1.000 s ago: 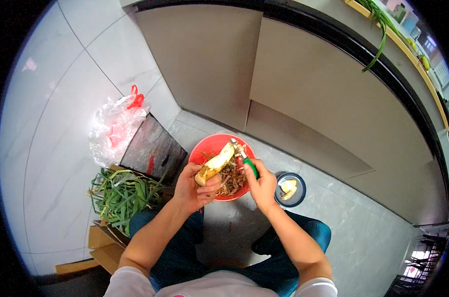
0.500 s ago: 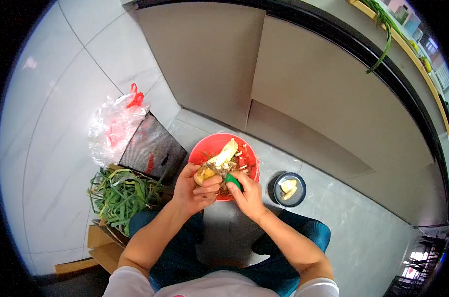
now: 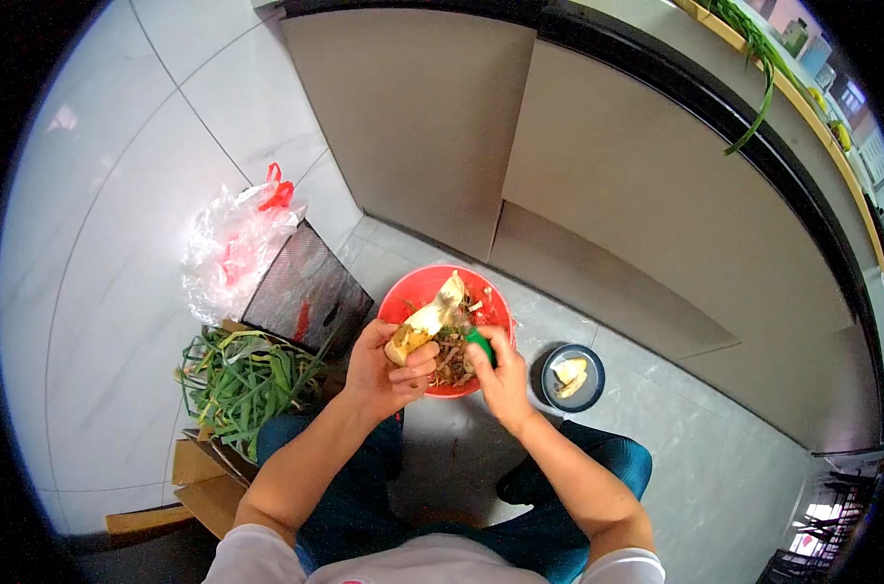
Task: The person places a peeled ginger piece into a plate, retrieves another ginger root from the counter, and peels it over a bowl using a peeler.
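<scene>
My left hand (image 3: 388,365) is closed around the lower end of a long, pale, partly peeled root vegetable (image 3: 430,318), whose near end still has yellow-brown skin. The vegetable slants up and right over a red bucket (image 3: 413,284) holding brown peelings and pale scraps. In my right hand (image 3: 498,375) is a green-handled peeling tool (image 3: 480,345), gripped with the thumb along the handle. Its working end is blurred near the vegetable, and I cannot tell whether it touches.
A dark round bowl (image 3: 596,389) with pale pieces (image 3: 570,377) sits on the floor at right. To the left are a mesh bin (image 3: 311,292), a clear plastic bag (image 3: 218,253) and green leafy stalks (image 3: 252,389) in a cardboard box (image 3: 208,496). Grey cabinets (image 3: 646,185) stand ahead.
My right hand and the green-handled tool have moved slightly right, away from my left hand. The left hand still holds the vegetable in nearly the same place.
</scene>
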`<state>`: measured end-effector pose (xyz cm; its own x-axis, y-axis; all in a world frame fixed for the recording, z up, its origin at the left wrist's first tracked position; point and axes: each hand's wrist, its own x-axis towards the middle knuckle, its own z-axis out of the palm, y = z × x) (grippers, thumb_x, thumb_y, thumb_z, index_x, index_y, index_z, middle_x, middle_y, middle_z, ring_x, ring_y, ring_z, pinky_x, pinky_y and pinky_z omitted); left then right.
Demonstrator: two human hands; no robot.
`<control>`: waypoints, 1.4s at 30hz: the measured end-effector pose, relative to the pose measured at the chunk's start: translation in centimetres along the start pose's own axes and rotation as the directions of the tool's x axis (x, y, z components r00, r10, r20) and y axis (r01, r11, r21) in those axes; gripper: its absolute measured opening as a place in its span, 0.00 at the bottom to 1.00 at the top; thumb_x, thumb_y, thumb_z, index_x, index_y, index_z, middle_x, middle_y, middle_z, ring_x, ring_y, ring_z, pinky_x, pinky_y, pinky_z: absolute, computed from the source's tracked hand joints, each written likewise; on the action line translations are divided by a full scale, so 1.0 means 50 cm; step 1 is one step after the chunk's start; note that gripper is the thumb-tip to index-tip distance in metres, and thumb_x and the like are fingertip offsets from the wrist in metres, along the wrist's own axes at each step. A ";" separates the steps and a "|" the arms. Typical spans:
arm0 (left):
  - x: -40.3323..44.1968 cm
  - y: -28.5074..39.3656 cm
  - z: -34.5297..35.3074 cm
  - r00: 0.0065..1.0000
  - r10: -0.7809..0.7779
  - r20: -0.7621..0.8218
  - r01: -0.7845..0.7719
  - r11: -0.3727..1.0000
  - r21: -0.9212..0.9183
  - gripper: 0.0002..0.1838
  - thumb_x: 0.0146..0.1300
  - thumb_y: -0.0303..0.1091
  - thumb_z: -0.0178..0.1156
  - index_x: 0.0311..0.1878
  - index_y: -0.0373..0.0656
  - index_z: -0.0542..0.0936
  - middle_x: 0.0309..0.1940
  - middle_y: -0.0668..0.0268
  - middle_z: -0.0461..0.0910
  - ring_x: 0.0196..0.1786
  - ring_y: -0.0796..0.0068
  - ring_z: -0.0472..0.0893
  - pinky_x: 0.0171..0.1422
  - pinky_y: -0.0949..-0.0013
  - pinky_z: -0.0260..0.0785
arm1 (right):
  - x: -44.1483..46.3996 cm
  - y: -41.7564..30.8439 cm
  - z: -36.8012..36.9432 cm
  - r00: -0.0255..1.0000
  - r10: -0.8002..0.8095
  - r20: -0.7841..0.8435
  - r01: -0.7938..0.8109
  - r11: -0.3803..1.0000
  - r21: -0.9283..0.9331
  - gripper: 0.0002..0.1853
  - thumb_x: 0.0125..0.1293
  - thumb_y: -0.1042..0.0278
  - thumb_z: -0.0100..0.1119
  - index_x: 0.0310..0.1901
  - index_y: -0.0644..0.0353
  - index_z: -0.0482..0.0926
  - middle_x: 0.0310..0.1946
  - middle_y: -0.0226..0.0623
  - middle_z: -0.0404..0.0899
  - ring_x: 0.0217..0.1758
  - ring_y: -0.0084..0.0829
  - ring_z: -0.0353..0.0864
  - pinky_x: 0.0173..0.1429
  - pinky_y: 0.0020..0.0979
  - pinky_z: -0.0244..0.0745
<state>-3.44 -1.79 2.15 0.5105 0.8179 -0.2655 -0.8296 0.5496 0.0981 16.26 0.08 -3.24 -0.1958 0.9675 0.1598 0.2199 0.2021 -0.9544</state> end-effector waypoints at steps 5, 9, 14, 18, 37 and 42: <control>0.005 0.000 -0.008 0.999 0.027 -0.029 -0.022 0.987 0.162 0.23 0.65 0.49 0.43 0.48 0.38 0.73 0.20 0.69 0.66 0.15 0.83 0.61 0.17 0.77 0.52 | 0.002 -0.014 0.002 0.977 -0.205 0.061 0.211 0.971 -0.115 0.14 0.70 0.58 0.59 0.47 0.61 0.78 0.38 0.47 0.83 0.40 0.41 0.86 0.43 0.34 0.77; 0.005 -0.006 0.022 0.972 0.111 -0.207 -0.026 0.926 0.376 0.22 0.63 0.52 0.42 0.38 0.41 0.73 0.17 0.69 0.66 0.14 0.81 0.61 0.18 0.74 0.54 | 0.032 -0.019 -0.035 0.995 0.001 -0.103 -0.033 0.948 -0.316 0.14 0.71 0.56 0.58 0.47 0.58 0.79 0.27 0.42 0.84 0.31 0.39 0.86 0.37 0.33 0.77; 0.010 -0.007 0.000 0.968 0.133 -0.211 -0.006 0.859 0.513 0.24 0.61 0.55 0.43 0.30 0.42 0.74 0.11 0.70 0.63 0.11 0.79 0.57 0.15 0.73 0.50 | 0.045 0.015 -0.044 0.985 0.153 -0.081 -0.165 0.970 -0.177 0.17 0.70 0.50 0.58 0.47 0.55 0.80 0.29 0.46 0.82 0.32 0.42 0.84 0.36 0.37 0.75; 0.013 -0.011 0.003 0.955 0.168 -0.245 -0.017 0.854 0.520 0.25 0.62 0.55 0.42 0.27 0.42 0.74 0.11 0.70 0.63 0.10 0.78 0.56 0.15 0.72 0.50 | 0.033 0.004 -0.038 0.974 0.222 0.039 -0.220 0.974 -0.049 0.18 0.70 0.49 0.58 0.49 0.54 0.81 0.32 0.46 0.83 0.34 0.36 0.84 0.40 0.33 0.75; 0.013 -0.001 -0.010 0.909 0.377 -0.178 -0.228 0.807 0.544 0.26 0.65 0.43 0.41 0.62 0.39 0.68 0.22 0.62 0.74 0.17 0.74 0.65 0.26 0.66 0.70 | 0.037 0.068 -0.046 0.951 0.203 0.232 0.103 0.501 -0.860 0.17 0.68 0.52 0.58 0.43 0.60 0.78 0.25 0.48 0.83 0.31 0.49 0.85 0.36 0.46 0.79; 0.012 -0.009 0.006 0.873 0.426 -0.239 -0.230 0.790 0.569 0.28 0.64 0.44 0.41 0.64 0.42 0.68 0.22 0.62 0.74 0.19 0.72 0.68 0.29 0.64 0.70 | 0.029 0.052 -0.047 0.973 0.123 0.196 0.093 0.569 -0.817 0.16 0.67 0.53 0.58 0.43 0.60 0.77 0.25 0.48 0.83 0.30 0.49 0.85 0.35 0.48 0.79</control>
<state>-2.67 -1.50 2.25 0.0378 0.9071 -0.4191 -0.6441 0.3428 0.6838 18.81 2.35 -4.92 -0.3512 0.9362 -0.0115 0.8877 0.3290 -0.3221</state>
